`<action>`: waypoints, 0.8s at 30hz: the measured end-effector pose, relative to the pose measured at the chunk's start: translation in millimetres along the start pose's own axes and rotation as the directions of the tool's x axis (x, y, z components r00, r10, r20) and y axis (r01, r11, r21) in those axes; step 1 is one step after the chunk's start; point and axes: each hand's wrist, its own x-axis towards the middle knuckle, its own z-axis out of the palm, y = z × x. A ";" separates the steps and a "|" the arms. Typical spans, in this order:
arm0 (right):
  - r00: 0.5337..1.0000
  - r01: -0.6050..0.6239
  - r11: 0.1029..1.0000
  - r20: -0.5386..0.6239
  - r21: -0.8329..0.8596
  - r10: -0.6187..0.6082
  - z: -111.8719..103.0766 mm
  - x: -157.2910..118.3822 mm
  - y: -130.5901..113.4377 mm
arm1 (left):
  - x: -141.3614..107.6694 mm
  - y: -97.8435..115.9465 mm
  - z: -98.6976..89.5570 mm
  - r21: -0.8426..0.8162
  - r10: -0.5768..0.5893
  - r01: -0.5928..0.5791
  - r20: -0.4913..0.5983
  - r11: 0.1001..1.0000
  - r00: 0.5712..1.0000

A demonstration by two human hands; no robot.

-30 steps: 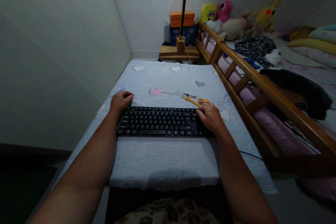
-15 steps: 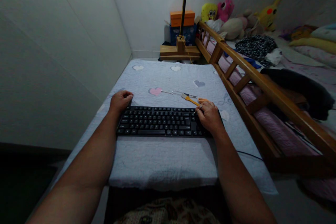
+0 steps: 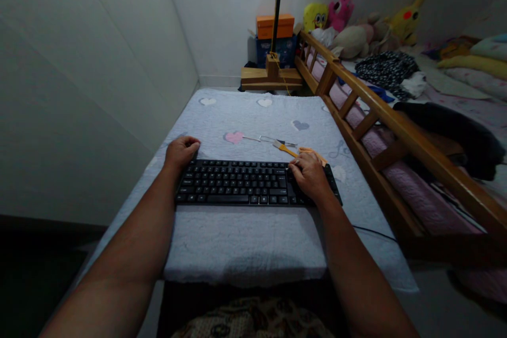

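Observation:
A black keyboard (image 3: 233, 182) lies flat across the cloth-covered table. At its upper left corner rests my left hand (image 3: 181, 151), fingers curled together, with nothing visible in them. My right hand (image 3: 309, 171) is over the number pad, closed in a pinch; a small pale tip shows at its fingertips, too small to name. Beyond the keyboard lie a flat brush (image 3: 285, 148) with a yellow handle, a thin pale stick (image 3: 251, 138) and a bent wire tool (image 3: 269, 139) with a dark part. A folded orange cloth (image 3: 315, 153) is partly hidden behind my right hand.
The light tablecloth (image 3: 245, 237) has heart patterns. A black cable (image 3: 376, 232) runs toward the right edge. A wooden bed rail (image 3: 380, 116) borders the right side, with plush toys and clothes behind it. Boxes (image 3: 275, 26) and a wooden stand (image 3: 271, 79) are at the back.
My right hand has shifted a little to the left over the number pad, uncovering more of the keyboard's right end and the orange cloth. My left hand has hardly moved.

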 end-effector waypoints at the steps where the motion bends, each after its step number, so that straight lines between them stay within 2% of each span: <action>1: 1.000 0.003 1.000 -0.003 0.000 -0.003 0.3 -0.1 -0.3 | 0.1 -0.2 0.1 0.001 -0.002 0.002 -0.001 1.000 1.000; 15: 0.998 0.012 1.000 -0.066 -0.005 -0.013 -3.8 -2.9 14.6 | 3.8 -5.0 2.0 0.009 0.022 -0.021 -0.004 1.000 1.000; 24: 0.996 0.022 1.000 -0.082 -0.008 -0.022 -0.6 -3.7 10.7 | 3.6 -3.0 1.0 0.006 0.016 -0.016 -0.003 1.000 1.000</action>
